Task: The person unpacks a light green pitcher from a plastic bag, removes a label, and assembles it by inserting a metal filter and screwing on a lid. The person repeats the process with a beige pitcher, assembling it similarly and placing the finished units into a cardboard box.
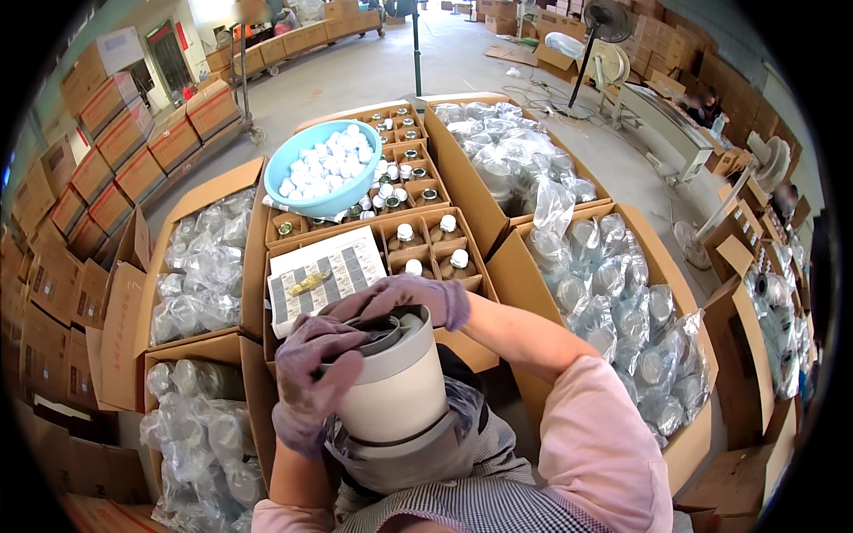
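A cream cylindrical container [391,404] with a grey rim stands upright against my lap, with clear plastic film bunched round its lower part. Dark grey, curved pieces show in its open top. My left hand [318,373], in a mauve glove, grips the rim from the left, fingers bent over the edge. From the far side, my right hand [413,300], gloved alike, curls over the rim. Its fingertips are partly hidden at the grey pieces. Just beyond are white-capped bottles [405,236] in a divided carton and label sheets [346,266] with a small yellow item [309,283] on them.
A light blue basin [275,182] full of white caps [329,163] rests on cartons of bottles. Open boxes of plastic-wrapped goods flank me, at left [160,266] and right [689,426]. Stacked cartons [124,133], a black fan [608,21] and floor cables [546,102] lie farther off.
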Demonstrator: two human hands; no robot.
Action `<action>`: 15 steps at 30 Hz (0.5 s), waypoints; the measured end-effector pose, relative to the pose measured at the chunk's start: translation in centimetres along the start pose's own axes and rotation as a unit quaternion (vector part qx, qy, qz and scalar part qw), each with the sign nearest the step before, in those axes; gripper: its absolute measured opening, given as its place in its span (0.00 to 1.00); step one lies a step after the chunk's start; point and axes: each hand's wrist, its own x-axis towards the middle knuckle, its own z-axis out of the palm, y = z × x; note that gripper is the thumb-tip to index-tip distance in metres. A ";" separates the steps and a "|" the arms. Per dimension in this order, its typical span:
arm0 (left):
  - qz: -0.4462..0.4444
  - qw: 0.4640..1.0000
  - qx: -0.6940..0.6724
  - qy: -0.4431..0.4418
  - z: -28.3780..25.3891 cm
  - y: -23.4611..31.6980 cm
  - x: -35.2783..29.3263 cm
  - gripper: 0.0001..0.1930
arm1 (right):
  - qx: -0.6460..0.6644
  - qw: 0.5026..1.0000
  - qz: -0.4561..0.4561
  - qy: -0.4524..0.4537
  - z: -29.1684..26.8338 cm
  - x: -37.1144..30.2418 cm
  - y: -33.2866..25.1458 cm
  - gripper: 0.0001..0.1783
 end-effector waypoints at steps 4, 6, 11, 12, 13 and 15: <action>0.028 0.935 -0.351 0.051 2.4 -6.2 -1.6 0.29 | -0.185 0.977 0.082 0.073 0.9 -3.2 -2.9 0.21; 0.058 0.936 -0.340 0.065 3.7 -7.1 -1.5 0.29 | -0.044 0.964 0.213 0.153 1.8 -2.5 -5.2 0.19; 0.061 0.958 -0.275 -0.056 1.1 -7.4 -0.1 0.34 | 0.074 0.962 0.127 0.231 3.3 -2.3 -5.7 0.32; 0.043 0.960 -0.267 -0.072 0.4 -6.4 0.1 0.34 | -0.014 0.973 0.092 0.213 3.1 -2.7 -4.9 0.38; 0.025 0.961 -0.260 -0.092 -0.3 -5.2 0.2 0.34 | -0.097 0.973 0.052 0.201 2.9 -3.0 -4.2 0.45; 0.030 0.973 -0.216 -0.069 -0.5 -3.8 0.3 0.26 | -0.087 0.971 0.025 0.223 2.9 -2.5 -4.3 0.49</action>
